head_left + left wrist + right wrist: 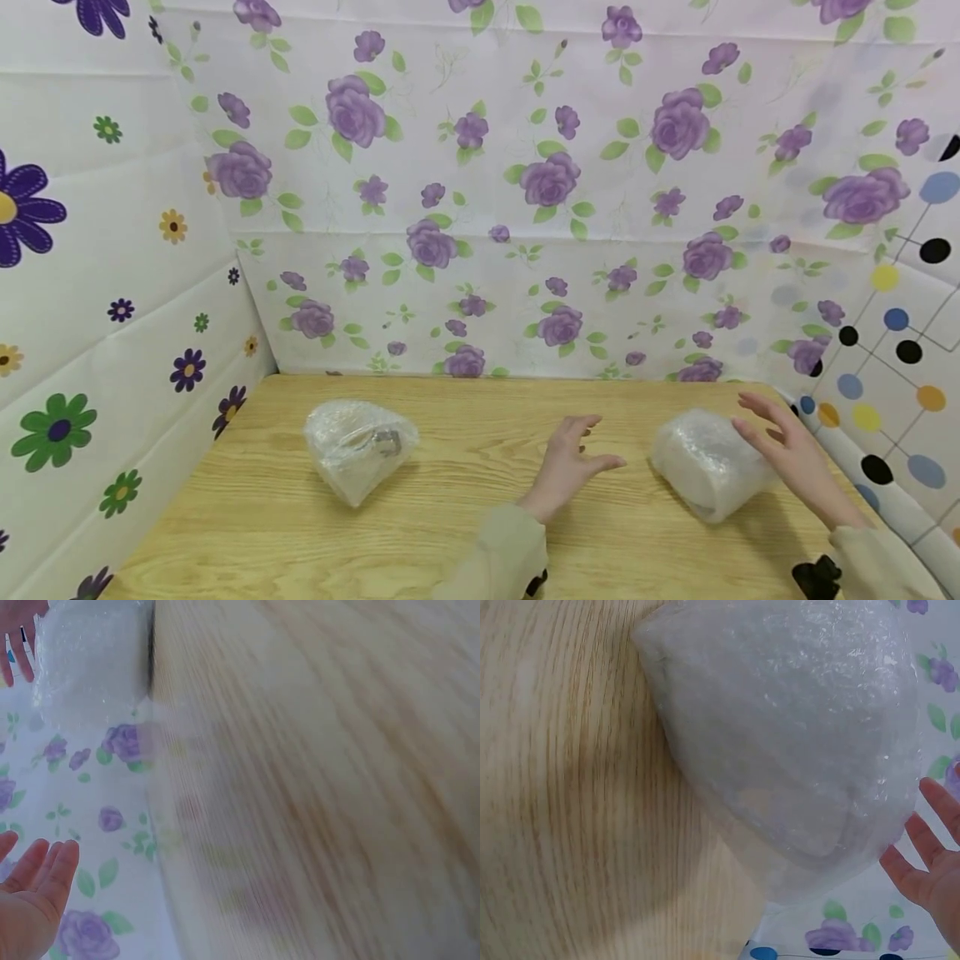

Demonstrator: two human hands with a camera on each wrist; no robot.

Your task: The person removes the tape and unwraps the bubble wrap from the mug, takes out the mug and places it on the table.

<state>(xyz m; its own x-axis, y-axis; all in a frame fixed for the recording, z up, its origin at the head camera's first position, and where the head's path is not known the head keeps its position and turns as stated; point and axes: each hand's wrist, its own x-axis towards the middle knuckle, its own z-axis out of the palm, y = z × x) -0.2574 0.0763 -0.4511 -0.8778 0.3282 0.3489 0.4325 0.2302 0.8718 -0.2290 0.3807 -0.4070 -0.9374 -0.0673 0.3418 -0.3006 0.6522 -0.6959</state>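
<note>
On the right of the table sits a bundle in clear bubble wrap (708, 467), its contents hidden under the layers. My right hand (787, 450) is at that bundle's right side, fingers spread and slightly bent, gripping nothing. In the right wrist view its fingertips come right at the edge of the bubble wrap (795, 742). To the left of the same bundle, my left hand (566, 467) hovers over the table with thumb and fingers apart, holding nothing. A second bubble-wrapped bundle (356, 450) lies at the table's left, a small greyish metallic-looking part showing through the plastic.
The wood-grain table (450, 533) reaches back to a wall sheet with purple roses (551, 179). A daisy-print sheet (112, 350) closes the left side, and a dotted sheet (900, 400) the right. Black straps (817, 577) show near the sleeves.
</note>
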